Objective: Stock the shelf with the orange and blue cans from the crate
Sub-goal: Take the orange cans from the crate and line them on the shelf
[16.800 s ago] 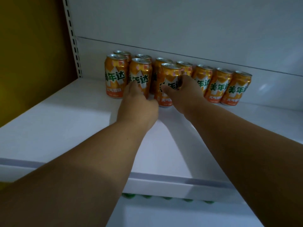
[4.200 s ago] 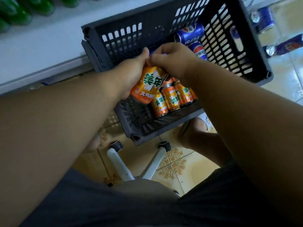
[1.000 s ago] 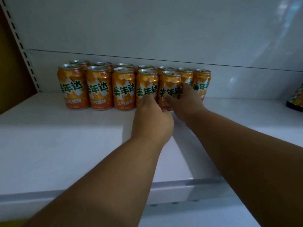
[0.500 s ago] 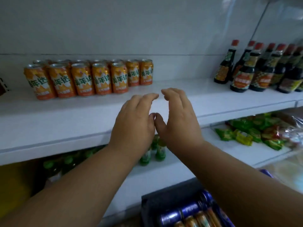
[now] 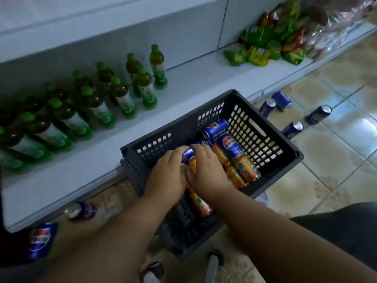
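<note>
Both my hands down in crate (image 5: 271, 139). Left hand (image 5: 167, 176) and right hand (image 5: 206, 170) curl around cans; exact grip hidden. Orange cans (image 5: 242, 168) under blue cans (image 5: 230, 144). Advise: one can per hand, lift straight, avoid rim.

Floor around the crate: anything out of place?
Yes. Blue cans lie loose on the tiled floor right of the crate, and more blue cans lie at the shelf base on the left, rather than in the crate.

Both hands — left (image 5: 167, 176), right (image 5: 206, 172) — side by side, fingers curled.
</note>
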Demonstrator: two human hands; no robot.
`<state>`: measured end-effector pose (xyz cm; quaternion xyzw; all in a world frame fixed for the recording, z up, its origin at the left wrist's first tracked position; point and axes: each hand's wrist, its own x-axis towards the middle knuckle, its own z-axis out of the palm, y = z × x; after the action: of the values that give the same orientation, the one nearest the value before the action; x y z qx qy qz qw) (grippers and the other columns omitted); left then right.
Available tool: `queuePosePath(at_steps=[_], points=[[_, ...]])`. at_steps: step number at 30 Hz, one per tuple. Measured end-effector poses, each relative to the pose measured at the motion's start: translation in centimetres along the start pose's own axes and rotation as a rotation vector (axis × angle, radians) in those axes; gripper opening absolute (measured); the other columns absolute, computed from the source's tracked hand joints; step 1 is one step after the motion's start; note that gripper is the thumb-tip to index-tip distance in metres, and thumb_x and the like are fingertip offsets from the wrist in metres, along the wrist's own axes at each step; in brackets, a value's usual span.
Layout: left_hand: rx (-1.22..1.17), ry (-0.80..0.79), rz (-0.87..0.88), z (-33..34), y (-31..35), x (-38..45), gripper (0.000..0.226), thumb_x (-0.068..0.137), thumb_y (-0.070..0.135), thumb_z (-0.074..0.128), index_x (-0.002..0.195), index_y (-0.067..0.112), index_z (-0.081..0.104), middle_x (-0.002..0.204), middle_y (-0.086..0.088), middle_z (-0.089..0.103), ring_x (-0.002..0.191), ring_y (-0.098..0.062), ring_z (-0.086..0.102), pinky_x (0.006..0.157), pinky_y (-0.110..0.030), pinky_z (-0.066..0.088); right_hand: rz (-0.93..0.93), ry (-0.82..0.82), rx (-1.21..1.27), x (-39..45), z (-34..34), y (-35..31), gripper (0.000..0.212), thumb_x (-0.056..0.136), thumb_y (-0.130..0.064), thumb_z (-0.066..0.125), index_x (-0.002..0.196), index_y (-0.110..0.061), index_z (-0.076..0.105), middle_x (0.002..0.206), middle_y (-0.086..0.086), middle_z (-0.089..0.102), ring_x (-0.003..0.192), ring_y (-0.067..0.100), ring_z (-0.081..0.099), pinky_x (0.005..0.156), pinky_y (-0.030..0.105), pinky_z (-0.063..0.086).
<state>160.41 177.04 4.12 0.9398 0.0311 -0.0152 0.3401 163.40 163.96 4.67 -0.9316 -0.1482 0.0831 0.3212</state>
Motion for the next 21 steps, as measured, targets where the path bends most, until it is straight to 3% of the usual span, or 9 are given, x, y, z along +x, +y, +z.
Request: queuePosePath(at_steps=[2,5,10,13,15,18,21], points=[[-0.078,-0.086,-0.101,3.3,-1.9,0.8,0.056,0.088,0.008,0.060,0.137,0.030,0.046,0.122,0.003,0.058,0.107,-0.018,0.057,0.094,-0.037,0.049,0.091,-0.114,-0.016,0.2,1.8,2.8,0.058,0.091,-0.024,0.064,0.144,-0.011,0.043,0.141,0.008,0.046,0.128,0.025,0.045,0.104,0.031,0.037],[-0.328,-0.157,-0.415,8.2,-4.3,2.3,0.043,0.091,0.011,0.064,0.126,0.030,0.051,0.115,-0.001,0.062,0.089,-0.013,0.061,0.087,-0.037,0.054,0.238,-0.201,-0.002,1.2,4.4,6.4,0.060,0.093,-0.034,0.063,0.145,-0.014,0.042,0.144,0.008,0.043,0.126,0.028,0.049,0.097,0.034,0.042],[-0.718,-0.035,-0.932,14.3,-7.4,5.5,0.016,0.095,0.023,0.056,0.110,0.020,0.062,0.109,-0.013,0.071,0.097,-0.030,0.067,0.091,-0.045,0.054,0.435,-0.337,0.035,3.7,8.9,10.9,0.065,0.088,-0.047,0.064,0.143,-0.018,0.044,0.141,0.009,0.047,0.123,0.030,0.052,0.096,0.038,0.045],[-0.925,0.072,-1.195,16.0,-8.6,7.4,0.025,0.102,0.030,0.045,0.106,0.015,0.064,0.093,-0.006,0.068,0.082,-0.024,0.064,0.069,-0.033,0.052,0.501,-0.453,0.043,5.4,11.3,12.7,0.072,0.089,-0.050,0.064,0.148,-0.017,0.041,0.144,0.010,0.051,0.128,0.030,0.052,0.102,0.037,0.043],[-0.936,0.094,-1.290,17.0,-9.8,8.4,0.036,0.105,0.034,0.040,0.124,0.011,0.060,0.088,-0.001,0.063,0.073,-0.019,0.061,0.056,-0.025,0.041,0.517,-0.499,0.036,6.7,12.9,13.5,0.070,0.091,-0.048,0.062,0.149,-0.014,0.041,0.146,0.011,0.051,0.131,0.030,0.050,0.104,0.035,0.041],[-0.891,0.060,-1.353,18.5,-11.5,9.2,0.048,0.107,0.040,0.030,0.138,0.011,0.051,0.129,-0.011,0.062,0.113,-0.029,0.063,0.059,-0.026,0.043,0.510,-0.534,0.002,8.2,15.0,13.8,0.061,0.095,-0.047,0.057,0.143,-0.011,0.047,0.140,0.015,0.054,0.128,0.032,0.051,0.103,0.035,0.042],[-0.925,0.071,-1.475,19.5,-12.7,9.1,0.055,0.105,0.049,0.025,0.140,0.015,0.050,0.140,-0.010,0.057,0.125,-0.029,0.057,0.081,-0.032,0.048,0.526,-0.462,-0.008,9.1,15.9,14.2,0.040,0.097,-0.037,0.053,0.124,-0.009,0.061,0.123,0.017,0.064,0.116,0.035,0.058,0.092,0.033,0.044]])
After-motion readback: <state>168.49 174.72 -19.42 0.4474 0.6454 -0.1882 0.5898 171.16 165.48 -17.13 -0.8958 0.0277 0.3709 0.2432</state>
